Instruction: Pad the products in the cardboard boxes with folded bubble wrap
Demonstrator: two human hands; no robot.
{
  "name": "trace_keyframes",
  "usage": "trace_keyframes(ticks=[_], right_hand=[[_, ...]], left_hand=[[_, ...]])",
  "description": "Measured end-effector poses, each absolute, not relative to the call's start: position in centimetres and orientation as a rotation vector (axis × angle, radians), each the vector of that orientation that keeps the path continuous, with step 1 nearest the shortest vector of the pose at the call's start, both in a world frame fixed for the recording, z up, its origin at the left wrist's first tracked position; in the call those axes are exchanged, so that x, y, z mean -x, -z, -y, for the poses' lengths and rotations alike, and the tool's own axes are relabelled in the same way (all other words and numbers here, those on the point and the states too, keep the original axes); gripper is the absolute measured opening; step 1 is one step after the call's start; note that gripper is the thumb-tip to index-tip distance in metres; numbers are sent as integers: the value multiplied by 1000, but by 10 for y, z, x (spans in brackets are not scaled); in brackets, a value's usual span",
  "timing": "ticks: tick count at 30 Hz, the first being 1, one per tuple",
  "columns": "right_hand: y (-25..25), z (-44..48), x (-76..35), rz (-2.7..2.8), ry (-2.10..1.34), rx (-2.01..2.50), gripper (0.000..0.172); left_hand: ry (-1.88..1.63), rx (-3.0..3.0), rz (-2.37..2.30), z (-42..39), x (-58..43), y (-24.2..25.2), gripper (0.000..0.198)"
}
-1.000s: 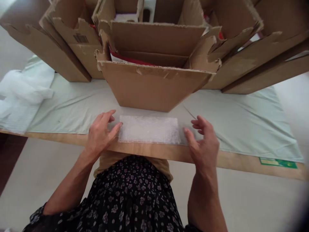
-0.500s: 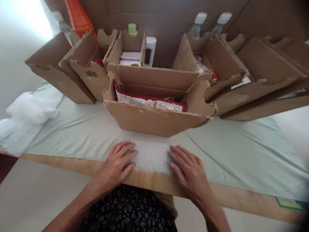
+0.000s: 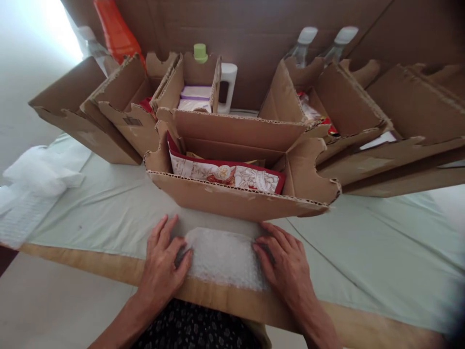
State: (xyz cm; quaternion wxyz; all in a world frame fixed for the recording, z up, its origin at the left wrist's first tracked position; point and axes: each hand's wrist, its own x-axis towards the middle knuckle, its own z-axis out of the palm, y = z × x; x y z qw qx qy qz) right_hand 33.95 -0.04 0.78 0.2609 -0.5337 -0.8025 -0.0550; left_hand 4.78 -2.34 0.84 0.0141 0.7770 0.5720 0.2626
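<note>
A flat, folded sheet of bubble wrap (image 3: 223, 259) lies at the table's front edge, between my two hands. My left hand (image 3: 163, 257) rests at its left end, fingers spread, with the thumb and index tips by the wrap's edge. At the right end, my right hand (image 3: 285, 257) lies with its fingers apart, the tips touching the wrap. Just beyond stands an open cardboard box (image 3: 240, 206). Inside that box is a white packet with a dark red border (image 3: 225, 173).
More open cardboard boxes (image 3: 90, 140) stand left and right, some holding packets. Bottles (image 3: 301, 51) and an orange bottle (image 3: 118, 31) rise behind them. Crumpled bubble wrap (image 3: 39, 169) lies at the far left on the pale green cloth (image 3: 116, 208).
My left hand has shifted outward, its fingers more spread and its index and middle fingers reaching farther forward. The view has tilted and come closer, so the box and wrap appear lower and larger.
</note>
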Motion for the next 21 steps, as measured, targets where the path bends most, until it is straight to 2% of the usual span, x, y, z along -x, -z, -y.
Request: trace_keyframes(ticks=[2, 6, 7, 11, 13, 16, 18, 21], right_hand=[[-15, 12, -342, 2111, 32, 1421, 20], [-34, 45, -335, 1921, -328, 1433, 5], [-37, 55, -329, 1865, -466, 1431, 7], [-34, 89, -281, 1692, -1046, 1341, 45], [-28, 99, -251, 1667, -1199, 1284, 52], [-23, 103, -219, 1704, -1263, 1230, 50], [-25, 101, -211, 1740, -1287, 1217, 43], [-31, 97, -215, 1707, -1400, 1261, 35]], left_hand=[[-871, -2338, -1723, 26, -54, -14, 12], [-802, -2039, -1675, 29, -36, -43, 11], [-777, -1983, -1689, 28, -26, -52, 12], [-722, -2084, -1753, 9, 15, -77, 20], [-659, -2239, -1753, -8, 23, -79, 22], [-590, -2432, -1739, -28, 18, -68, 34], [-696, -2512, -1682, -25, 13, -59, 45], [-919, -2492, -1384, 13, 14, -52, 43]])
